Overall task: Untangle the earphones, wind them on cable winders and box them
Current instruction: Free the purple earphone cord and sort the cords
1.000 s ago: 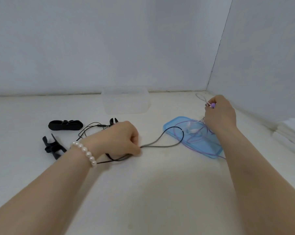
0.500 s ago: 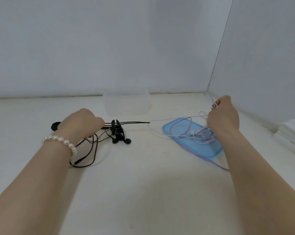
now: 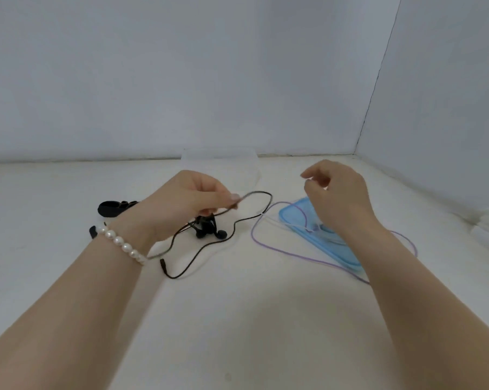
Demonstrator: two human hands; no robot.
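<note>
A white table (image 3: 237, 319) held a clear box (image 3: 223, 164) at the back and a blue lid (image 3: 299, 220) on the right. The left hand (image 3: 187, 201) pinched the black earphone cable (image 3: 251, 218) above its earbuds (image 3: 209, 232). The right hand (image 3: 336, 192), fingers loosely curled, hovered over the lid; I could not tell whether it held the purple cable (image 3: 293, 254). A black winder (image 3: 111, 208) lay to the left.

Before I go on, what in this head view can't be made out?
- Black cable winders: largely hidden behind the left hand and wrist.
- Right hand: whether its fingers pinch the white cable is too fine to tell.
- Purple earphones on the blue lid: buds covered by the right forearm.
- Clear box: faint, contents unreadable.
</note>
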